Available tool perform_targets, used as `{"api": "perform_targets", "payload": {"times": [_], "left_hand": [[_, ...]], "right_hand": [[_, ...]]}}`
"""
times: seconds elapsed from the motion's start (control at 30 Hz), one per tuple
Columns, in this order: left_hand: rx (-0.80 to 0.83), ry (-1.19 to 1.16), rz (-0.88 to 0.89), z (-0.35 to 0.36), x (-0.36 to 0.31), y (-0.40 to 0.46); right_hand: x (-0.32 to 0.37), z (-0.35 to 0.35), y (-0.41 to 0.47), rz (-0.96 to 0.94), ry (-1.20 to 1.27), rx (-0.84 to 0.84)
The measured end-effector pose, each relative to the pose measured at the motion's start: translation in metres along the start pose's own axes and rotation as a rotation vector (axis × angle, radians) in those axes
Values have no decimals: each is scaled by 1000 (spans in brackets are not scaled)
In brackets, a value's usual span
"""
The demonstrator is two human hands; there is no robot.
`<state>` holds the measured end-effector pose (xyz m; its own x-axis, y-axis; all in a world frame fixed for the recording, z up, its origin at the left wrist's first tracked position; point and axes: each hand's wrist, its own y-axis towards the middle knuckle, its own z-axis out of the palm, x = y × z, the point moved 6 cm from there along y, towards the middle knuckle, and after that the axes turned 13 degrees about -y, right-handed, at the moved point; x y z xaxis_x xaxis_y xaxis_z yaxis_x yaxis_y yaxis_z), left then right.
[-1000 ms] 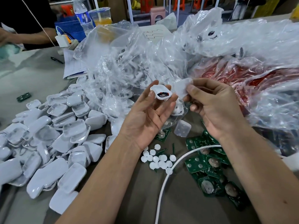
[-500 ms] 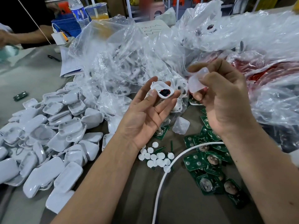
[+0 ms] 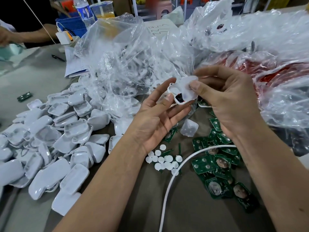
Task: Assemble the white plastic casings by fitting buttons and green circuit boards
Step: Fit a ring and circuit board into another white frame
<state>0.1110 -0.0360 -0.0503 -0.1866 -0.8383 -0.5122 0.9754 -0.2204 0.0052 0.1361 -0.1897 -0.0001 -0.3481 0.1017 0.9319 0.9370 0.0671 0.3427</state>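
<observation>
Clear bags (image 3: 127, 67) blur the casings inside; white cable (image 3: 168, 195) cut off below

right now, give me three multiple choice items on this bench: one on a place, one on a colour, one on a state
1. Where do the loose white buttons lie?
A. between the forearms
B. inside the clear bags
C. on the casing pile

2. What colour are the boards?
A. blue
B. green
C. yellow

3. What is the right hand doing?
A. resting flat on the table
B. picking up a board
C. pinching a translucent cover on the casing

Answers:
1 A, the buttons sit on the table between the two forearms.
2 B, the boards beside the white cable are green.
3 C, its thumb and fingers pinch the cover against the casing that the left hand holds.
</observation>
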Motion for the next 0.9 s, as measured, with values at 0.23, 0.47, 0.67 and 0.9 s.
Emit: {"api": "perform_targets", "payload": {"times": [0.23, 0.47, 0.67, 0.9], "left_hand": [[32, 22, -6, 1, 1, 0], [68, 50, -53, 2, 3, 0], [74, 41, -70, 2, 3, 0], [102, 14, -89, 3, 5, -1]], "right_hand": [[-4, -3, 2, 8, -122, -55], [-4, -1, 2, 0, -208, 23], [2, -4, 2, -59, -323, 14], [9, -3, -2, -141, -467, -64]]}}
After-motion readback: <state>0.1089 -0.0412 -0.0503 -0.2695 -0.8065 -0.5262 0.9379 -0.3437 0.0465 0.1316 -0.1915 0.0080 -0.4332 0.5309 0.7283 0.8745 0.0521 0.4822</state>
